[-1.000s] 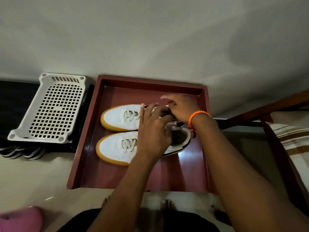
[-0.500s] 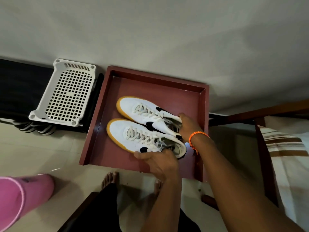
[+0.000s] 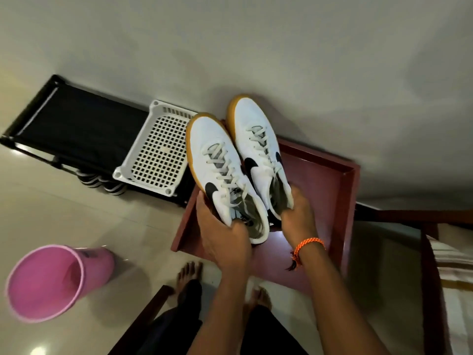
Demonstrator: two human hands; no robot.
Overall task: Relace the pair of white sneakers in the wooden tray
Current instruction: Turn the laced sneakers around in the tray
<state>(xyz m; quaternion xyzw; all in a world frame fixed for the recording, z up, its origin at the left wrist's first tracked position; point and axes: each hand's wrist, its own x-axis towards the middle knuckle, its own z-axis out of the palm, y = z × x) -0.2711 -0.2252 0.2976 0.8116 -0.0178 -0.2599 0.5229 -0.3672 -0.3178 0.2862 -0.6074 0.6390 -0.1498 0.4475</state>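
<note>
Two white sneakers with tan soles, black side marks and white laces are held side by side in the air above the wooden tray (image 3: 340, 190). My left hand (image 3: 222, 242) grips the heel of the left sneaker (image 3: 217, 160). My right hand (image 3: 298, 216), with an orange band on its wrist, grips the heel of the right sneaker (image 3: 253, 139). Both toes point away from me toward the wall. The dark red tray lies on the floor against the wall with nothing in it.
A white plastic basket (image 3: 158, 152) sits on a black rack (image 3: 76, 129) left of the tray. A pink bucket (image 3: 51, 280) stands on the tiled floor at lower left. My bare feet (image 3: 189, 278) are before the tray. Striped bedding on a wooden frame (image 3: 453, 278) is at right.
Both sneakers have been lifted out of the tray and turned with toes pointing away. My hands moved from the laces to the heels. The view swung left, bringing the pink bucket in.
</note>
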